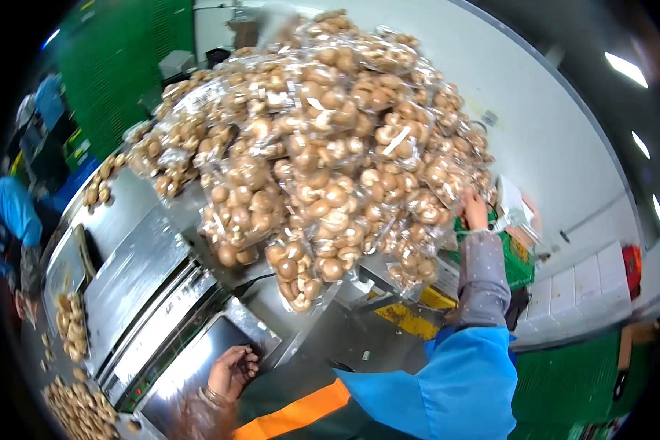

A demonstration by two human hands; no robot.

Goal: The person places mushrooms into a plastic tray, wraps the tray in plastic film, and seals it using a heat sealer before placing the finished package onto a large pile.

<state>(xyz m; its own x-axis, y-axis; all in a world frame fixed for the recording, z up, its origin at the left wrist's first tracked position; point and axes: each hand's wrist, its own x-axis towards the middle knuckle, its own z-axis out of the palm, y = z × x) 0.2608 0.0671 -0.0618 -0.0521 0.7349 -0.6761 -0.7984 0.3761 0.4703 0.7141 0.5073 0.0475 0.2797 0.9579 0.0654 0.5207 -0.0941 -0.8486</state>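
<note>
A large heap of clear plastic bags filled with brown mushrooms [323,198] covers the metal table. At the heap's right side my right hand [477,211] reaches out, its fingers closed at the edge of a bag of mushrooms [446,180]. The fingertips are partly hidden against the plastic. Close to my body, my left hand [232,372] is over the front edge of a metal machine [191,352]. Its fingers are curled in, and whatever they hold, if anything, is hidden.
Loose mushrooms [77,411] lie at the lower left, with more [71,326] on the metal surface. A green crate [517,260] stands right of the heap, near white boxes [587,286]. Another person's blue sleeve [18,209] and hand show at the far left.
</note>
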